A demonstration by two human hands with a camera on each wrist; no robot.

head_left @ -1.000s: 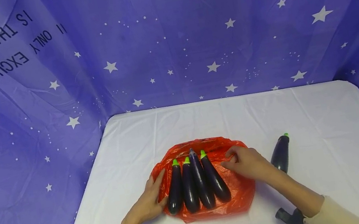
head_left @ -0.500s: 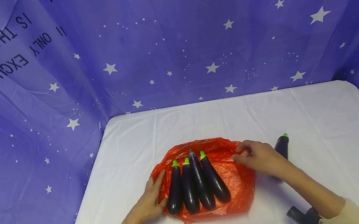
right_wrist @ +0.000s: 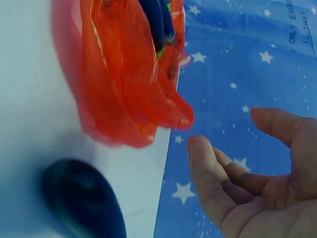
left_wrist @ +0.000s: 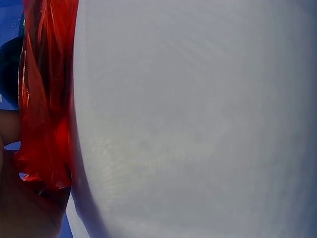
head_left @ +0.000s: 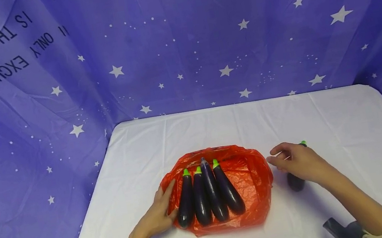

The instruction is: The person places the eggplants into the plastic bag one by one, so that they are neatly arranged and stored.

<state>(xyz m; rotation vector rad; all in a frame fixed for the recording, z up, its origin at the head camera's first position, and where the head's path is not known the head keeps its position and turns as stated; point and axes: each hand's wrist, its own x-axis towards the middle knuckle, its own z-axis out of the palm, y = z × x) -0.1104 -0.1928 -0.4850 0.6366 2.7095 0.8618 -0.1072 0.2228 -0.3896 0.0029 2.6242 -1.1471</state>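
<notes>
A red plastic bag [head_left: 253, 209] lies spread on the table with several dark purple eggplants [head_left: 207, 196] side by side in its mouth, most with bright green stems. My left hand [head_left: 158, 215] rests at the bag's left edge, its thumb and forefinger spread beside the leftmost eggplant. In the left wrist view, red film [left_wrist: 47, 109] overlaps the hand. My right hand [head_left: 298, 160] is in the air right of the bag, holding nothing, fingers lightly bent and apart from the thumb. Under it lies another eggplant [head_left: 295, 182], partly hidden by the hand; its rounded end [right_wrist: 81, 198] shows in the right wrist view.
The white tablecloth [head_left: 353, 138] covers the table. Purple star-printed curtains [head_left: 180, 53] hang behind it and at both sides. Dark curved pieces [head_left: 342, 230] show at both wrists.
My right hand has moved right from over the bag's right side, off its rim, to above the lone eggplant. The bag's right edge now stands wider. The left hand has stayed put.
</notes>
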